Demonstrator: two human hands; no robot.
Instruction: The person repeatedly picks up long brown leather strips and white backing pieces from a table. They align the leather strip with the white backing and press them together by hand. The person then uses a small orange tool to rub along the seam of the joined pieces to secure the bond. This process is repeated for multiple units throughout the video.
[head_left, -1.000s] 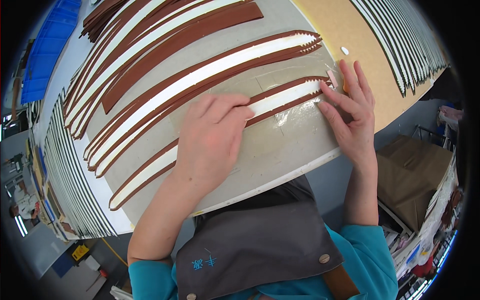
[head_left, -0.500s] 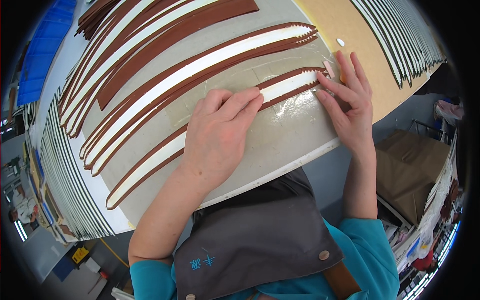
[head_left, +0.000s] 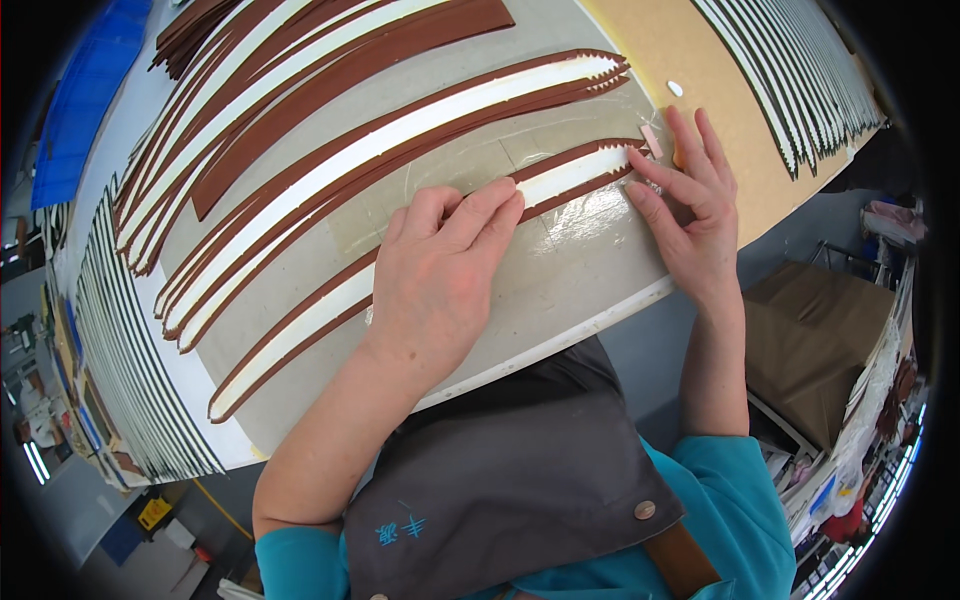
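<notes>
A long brown leather strip with a white lining (head_left: 310,322) lies curved on the grey work surface, its notched tip at the right. My left hand (head_left: 435,270) rests across the strip's middle and hides part of it. Its fingers are drawn together, with the fingertips pressed on the strip's far brown edge. At the notched end is my right hand (head_left: 693,215), index fingertip touching the tip and thumb apart below it. The other fingers of that hand stretch upward. A small pink piece (head_left: 652,141) sits just past the tip.
Beyond lie more brown-and-white strips (head_left: 400,125) and a plain brown strip (head_left: 330,95). Rows of black-edged white strips stand at the far right (head_left: 775,85) and left (head_left: 130,350). A small white piece (head_left: 675,89) lies on the tan board (head_left: 640,40). A brown-covered box (head_left: 820,340) is at right.
The whole view has shifted slightly. Both hands keep their places on the strip, with no clear change in grip.
</notes>
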